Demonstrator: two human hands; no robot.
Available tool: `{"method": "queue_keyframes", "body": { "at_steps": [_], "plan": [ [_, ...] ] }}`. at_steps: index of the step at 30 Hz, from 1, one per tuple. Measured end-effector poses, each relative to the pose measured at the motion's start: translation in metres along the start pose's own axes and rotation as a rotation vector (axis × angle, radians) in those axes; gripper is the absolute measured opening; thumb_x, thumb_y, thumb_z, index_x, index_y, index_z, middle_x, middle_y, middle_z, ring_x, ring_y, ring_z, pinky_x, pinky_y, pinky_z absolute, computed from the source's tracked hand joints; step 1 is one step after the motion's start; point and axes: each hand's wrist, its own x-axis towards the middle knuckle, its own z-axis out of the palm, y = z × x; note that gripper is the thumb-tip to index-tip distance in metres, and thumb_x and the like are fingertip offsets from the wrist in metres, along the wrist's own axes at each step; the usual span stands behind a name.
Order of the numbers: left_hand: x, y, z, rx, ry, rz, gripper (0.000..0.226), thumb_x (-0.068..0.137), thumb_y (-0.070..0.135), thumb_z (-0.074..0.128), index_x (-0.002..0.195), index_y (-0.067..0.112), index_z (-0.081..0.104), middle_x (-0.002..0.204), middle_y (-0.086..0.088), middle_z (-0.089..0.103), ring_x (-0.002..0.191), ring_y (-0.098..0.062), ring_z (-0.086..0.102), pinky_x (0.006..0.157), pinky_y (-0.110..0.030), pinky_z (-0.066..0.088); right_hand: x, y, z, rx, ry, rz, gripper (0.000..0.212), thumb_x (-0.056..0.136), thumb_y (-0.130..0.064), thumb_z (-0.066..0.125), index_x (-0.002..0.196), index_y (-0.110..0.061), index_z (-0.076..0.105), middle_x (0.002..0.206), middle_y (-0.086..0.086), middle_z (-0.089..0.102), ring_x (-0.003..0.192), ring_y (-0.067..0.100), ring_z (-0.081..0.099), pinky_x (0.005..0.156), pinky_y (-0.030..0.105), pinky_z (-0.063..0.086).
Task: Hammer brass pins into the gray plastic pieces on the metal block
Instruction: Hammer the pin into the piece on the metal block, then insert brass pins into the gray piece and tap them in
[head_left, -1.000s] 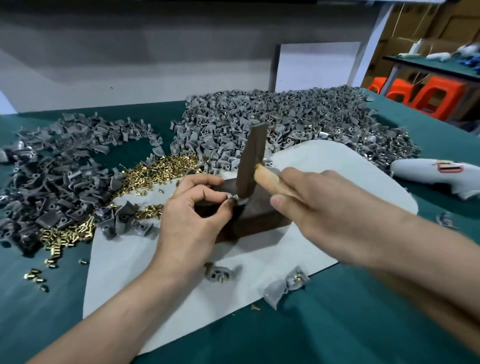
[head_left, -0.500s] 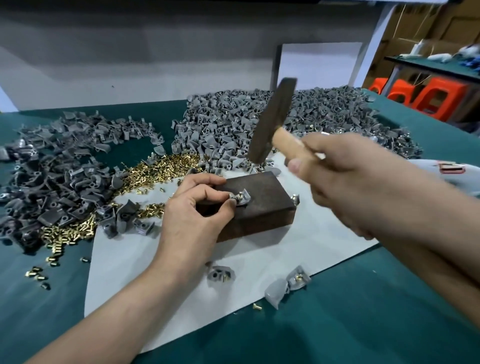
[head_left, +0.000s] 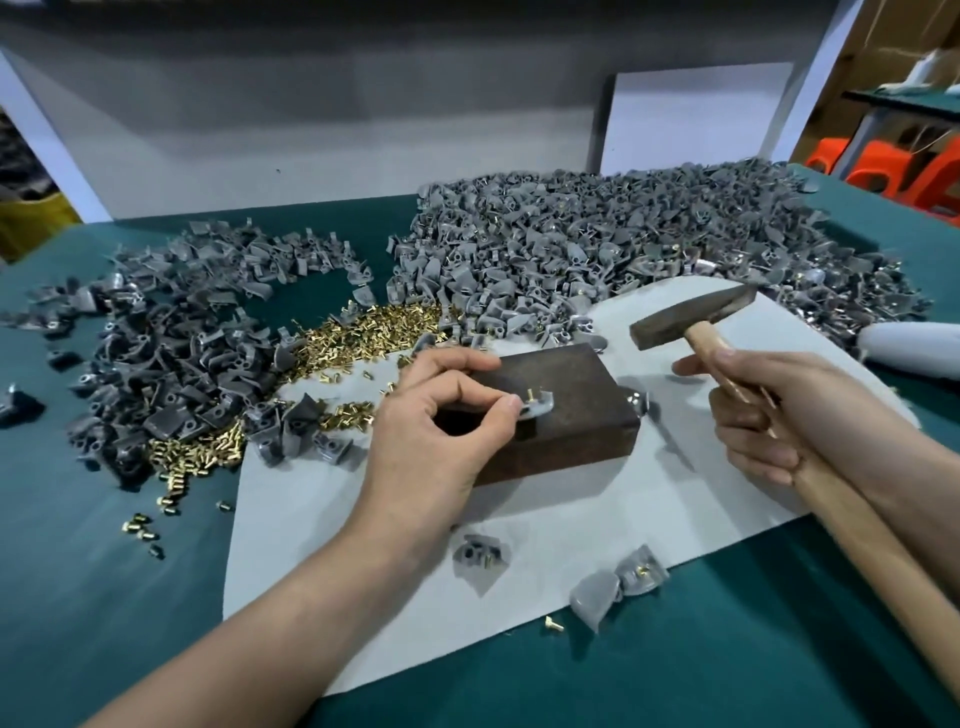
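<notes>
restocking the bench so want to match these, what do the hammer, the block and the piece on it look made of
Hammer head: dull dark metal, probably steel, brownish tarnish.
Hammer handle: pale matte wood, seemingly unvarnished.
Metal block: dark brown, mottled, matte, likely rusted steel or iron.
Gray plastic piece: smooth molded plastic, slight sheen.
</notes>
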Motion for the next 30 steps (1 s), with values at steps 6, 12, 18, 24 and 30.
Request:
{"method": "queue_keyframes", "body": {
  "at_steps": [6,12,18,24,30],
  "plan": [
    [0.0,-0.002,0.0,-0.026,0.001,0.002,0.014,0.077,0.016,0.074,0.064,0.022,0.07,0.104,0.02,0.064,0.101,0.006,0.055,0.072,-0.004,0.044,-0.002,0.002,0.004,-0.068,0.02,-0.005,0.03,0.099,-0.018,0.044,0.076,-0.01,0.063,0.051,0.005,0.03,0.025,0.012,0.022,0.028,0.015,0.026],
    [0.0,-0.002,0.0,0.003,0.01,0.014,0.012,0.077,0.017,0.074,0.065,0.021,0.07,0.104,0.022,0.064,0.103,0.006,0.054,0.076,-0.006,0.042,-0.001,0.003,0.002,-0.108,0.029,0.047,0.028,0.098,-0.022,0.046,0.103,0.005,0.054,0.05,0.005,0.032,0.025,0.012,0.023,0.028,0.015,0.026],
    [0.002,-0.002,0.001,0.051,0.028,0.047,0.005,0.074,0.027,0.069,0.071,0.023,0.07,0.104,0.019,0.062,0.103,0.001,0.055,0.078,-0.011,0.045,-0.006,0.001,0.003,-0.198,-0.005,0.002,0.026,0.097,-0.025,0.047,0.081,-0.016,0.066,0.051,0.004,0.034,0.026,0.014,0.024,0.034,0.016,0.031],
    [0.002,-0.004,0.001,0.142,0.05,0.1,0.003,0.078,0.02,0.07,0.077,0.023,0.069,0.102,0.02,0.061,0.103,-0.002,0.056,0.088,-0.023,0.045,-0.035,-0.019,0.02,-0.532,-0.065,-0.253,0.021,0.094,-0.029,0.049,0.097,-0.01,0.058,0.049,0.003,0.036,0.027,0.014,0.025,0.04,0.012,0.028],
    [0.004,-0.004,0.001,0.169,0.04,0.084,0.019,0.078,0.004,0.074,0.078,0.022,0.069,0.101,0.021,0.06,0.1,-0.002,0.058,0.086,-0.021,0.048,-0.054,-0.047,0.072,-0.911,-0.199,-0.491,0.026,0.089,-0.031,0.046,0.088,-0.006,0.054,0.045,-0.001,0.038,0.032,0.011,0.035,0.033,0.017,0.026]
  ]
}}
